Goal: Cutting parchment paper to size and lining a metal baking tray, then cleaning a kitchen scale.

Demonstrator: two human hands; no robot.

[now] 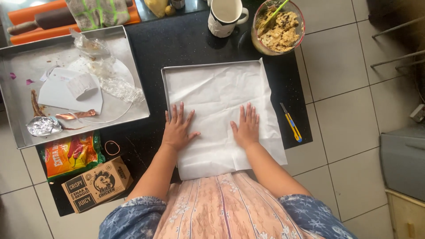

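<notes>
Both hands, left hand [177, 129] and right hand [246, 128], lay flat with fingers spread, gripping nothing, on the white baking paper [217, 95] lining the square metal tray [164, 82]. Pressing outward toward the corners would probably seat the sheet smoothly.

To my left, on the black counter's near edge, a flat brown cardboard box [97, 184] with black print lay tilted. Just behind it sat a glossy orange-and-green foil packet [71, 153].

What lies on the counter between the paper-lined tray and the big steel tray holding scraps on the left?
In the head view, only bare black counter separates the paper-lined tray from the steel scrap tray. The left hand rests at the lined tray's left edge.
</notes>
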